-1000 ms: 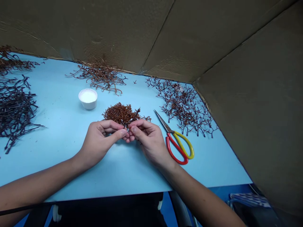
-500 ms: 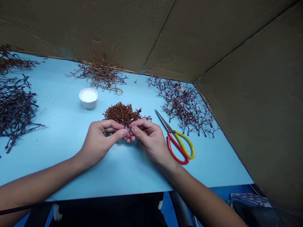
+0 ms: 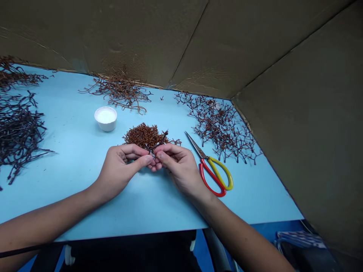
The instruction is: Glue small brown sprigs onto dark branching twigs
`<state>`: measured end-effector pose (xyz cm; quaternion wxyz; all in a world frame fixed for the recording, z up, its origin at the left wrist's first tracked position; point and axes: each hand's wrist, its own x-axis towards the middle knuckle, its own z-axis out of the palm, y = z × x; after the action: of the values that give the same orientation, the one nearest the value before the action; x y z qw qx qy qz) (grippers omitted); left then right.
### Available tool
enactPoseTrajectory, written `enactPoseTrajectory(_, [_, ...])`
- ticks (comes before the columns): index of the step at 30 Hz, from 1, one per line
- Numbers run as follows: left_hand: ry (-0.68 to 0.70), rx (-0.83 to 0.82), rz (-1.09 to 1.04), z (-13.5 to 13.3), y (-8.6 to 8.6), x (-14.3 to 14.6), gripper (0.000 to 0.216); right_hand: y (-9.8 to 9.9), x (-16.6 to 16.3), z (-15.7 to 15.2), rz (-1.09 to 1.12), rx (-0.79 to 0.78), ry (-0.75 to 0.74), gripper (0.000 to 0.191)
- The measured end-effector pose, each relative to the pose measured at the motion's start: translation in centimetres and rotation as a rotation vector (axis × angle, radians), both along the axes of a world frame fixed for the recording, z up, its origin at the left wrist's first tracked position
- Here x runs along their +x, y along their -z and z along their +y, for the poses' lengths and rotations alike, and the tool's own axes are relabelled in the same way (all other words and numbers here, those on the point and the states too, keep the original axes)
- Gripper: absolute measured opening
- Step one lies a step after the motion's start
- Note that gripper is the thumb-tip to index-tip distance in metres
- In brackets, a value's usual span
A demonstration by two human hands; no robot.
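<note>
Near the middle of the blue table, my left hand (image 3: 124,162) and my right hand (image 3: 177,162) meet at the fingertips. Both are closed in a pinch on one small dark brown twig piece (image 3: 161,141), which has whitish spots near the fingers. Part of the twig is hidden by my thumbs and fingers. Just behind my hands lies a heap of short reddish-brown twig bits (image 3: 143,135). To the right of my right hand rest scissors (image 3: 208,158) with one red and one yellow handle, their blades pointing away to the left.
A white cup (image 3: 106,119) of white stuff stands behind my left hand. Dark twigs (image 3: 19,128) are piled at the left, curly brown stems (image 3: 121,90) at the back, and branched dark pieces (image 3: 224,128) at the back right. Brown panels (image 3: 141,37) wall the table (image 3: 119,215).
Almost nothing differs. Both hands keep their pinch on the twig piece in the same place, and the view has shifted very slightly.
</note>
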<state>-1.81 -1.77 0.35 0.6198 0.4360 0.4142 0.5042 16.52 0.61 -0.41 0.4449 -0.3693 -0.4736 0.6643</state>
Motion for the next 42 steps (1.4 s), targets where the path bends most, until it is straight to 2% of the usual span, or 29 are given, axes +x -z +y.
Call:
enactPoseTrajectory(2, [-0.029,-0.012,0.021,0.1,0.2,-0.1,0.011,-0.7,0.6,0.2,-0.057,0.013,-0.008,0.024])
enactPoseTrajectory(4, [-0.05,-0.021,0.052,0.2,0.4,-0.3,0.013,-1.9,1.9,0.2,-0.231,0.079,-0.005,0.026])
enactPoseTrajectory(7, [-0.042,-0.018,0.094,0.2,0.7,-0.6,0.015,-3.8,5.2,-0.6,-0.68,0.296,0.0,0.021])
enactPoseTrajectory(10, [-0.028,-0.02,0.123,0.2,1.0,-0.8,0.017,-4.6,8.9,-2.3,-1.045,0.531,0.035,0.017])
enactPoseTrajectory(15, [0.042,-0.024,0.161,0.1,1.1,-0.7,0.019,-3.4,12.5,-5.1,-1.301,0.605,0.025,0.021])
enactPoseTrajectory(22, [0.084,-0.005,0.164,0.1,0.8,-0.4,0.018,-1.3,13.0,-6.5,-1.359,0.645,-0.088,0.023])
enactPoseTrajectory(26, [0.09,-0.01,0.162,0.1,0.3,-0.2,0.018,-2.1,11.8,-5.4,-1.173,0.631,0.001,0.017])
enactPoseTrajectory(30, [0.095,-0.002,0.157,0.1,0.4,-0.1,0.019,-3.8,8.6,-2.6,-0.668,0.429,0.127,0.014])
enactPoseTrajectory(32, [0.11,-0.008,0.134,0.1,0.7,-0.2,0.021,-4.3,6.8,-0.8,-0.387,0.346,0.092,0.018])
enactPoseTrajectory(34, [0.129,-0.032,0.076,0.1,1.0,-0.3,0.024,-4.5,5.3,0.8,-0.228,0.278,0.036,0.02])
enactPoseTrajectory(39, [0.194,-0.111,-0.094,0.1,1.2,-0.4,0.03,-4.1,3.2,3.0,-0.041,0.115,-0.179,0.022])
enactPoseTrajectory(42, [0.212,-0.133,-0.129,0.0,1.2,-0.3,0.031,-3.5,2.6,3.2,0.044,-0.003,-0.231,0.023])
